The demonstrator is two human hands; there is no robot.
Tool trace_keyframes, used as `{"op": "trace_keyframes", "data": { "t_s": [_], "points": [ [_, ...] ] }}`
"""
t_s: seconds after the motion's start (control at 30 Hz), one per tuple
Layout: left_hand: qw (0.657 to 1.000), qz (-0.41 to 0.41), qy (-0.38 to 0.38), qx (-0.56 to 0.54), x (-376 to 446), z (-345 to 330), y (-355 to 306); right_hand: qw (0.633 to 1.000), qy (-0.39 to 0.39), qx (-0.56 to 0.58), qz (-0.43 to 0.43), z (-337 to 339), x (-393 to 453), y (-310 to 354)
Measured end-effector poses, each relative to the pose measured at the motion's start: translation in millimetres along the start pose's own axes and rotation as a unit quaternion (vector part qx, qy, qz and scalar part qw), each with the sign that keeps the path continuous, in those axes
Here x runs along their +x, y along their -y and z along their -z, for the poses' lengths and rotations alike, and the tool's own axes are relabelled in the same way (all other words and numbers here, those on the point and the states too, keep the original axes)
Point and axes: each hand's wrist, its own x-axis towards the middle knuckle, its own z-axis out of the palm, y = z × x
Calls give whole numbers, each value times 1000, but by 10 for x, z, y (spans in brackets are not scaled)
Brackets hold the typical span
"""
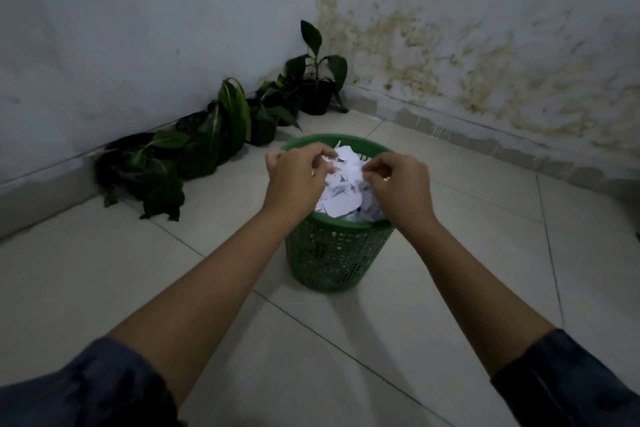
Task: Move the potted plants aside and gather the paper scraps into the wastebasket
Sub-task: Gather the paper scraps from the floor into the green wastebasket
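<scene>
A green perforated wastebasket (334,253) stands on the tiled floor, heaped with white paper scraps (341,189) up to its rim. Both hands hover over the basket's mouth. My left hand (296,178) has its fingers curled above the left side of the pile, fingertips touching the scraps. My right hand (394,184) has its fingers curled over the right side, pinching at the paper. Several potted plants (214,135) with dark green leaves stand in a row along the left wall, reaching into the corner (317,87).
Two stained white walls meet in a corner behind the basket. Pale floor tiles (450,270) surround the basket on the near and right sides. My dark sleeves fill the bottom corners of the view.
</scene>
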Motion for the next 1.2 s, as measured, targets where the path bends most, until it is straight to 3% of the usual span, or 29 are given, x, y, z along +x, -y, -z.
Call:
{"op": "trace_keyframes", "data": {
  "t_s": [0.17, 0.27, 0.53, 0.6, 0.67, 0.73, 0.87, 1.2],
  "points": [
    [995, 51, -30, 85, -109, -29, 173, 999, 5, -19, -38, 6, 28, -100],
    [994, 93, -9, 52, -122, -44, 218, 997, 15, -75, -19, -7, 28, -139],
    [997, 70, 9, -14, -96, -76, 211, 992, 45, -117, -20, -36, 57, -58],
    [997, 74, -1, -34, -99, -62, 205, 984, 69, -146, -73, 14, 99, -77],
    [994, 99, -4, -36, -100, -38, 173, 962, 127, -155, -185, 68, 175, -101],
    [989, 144, 8, -42, -100, -29, 156, 943, 185, -119, -252, 122, 242, -121],
    [976, 201, 27, -74, -70, -10, 170, 945, 214, -17, -248, 253, 262, -119],
    [980, 182, -25, -80, 113, 490, 23, 951, 218, 99, -194, 576, 316, 226]
  ]
}}
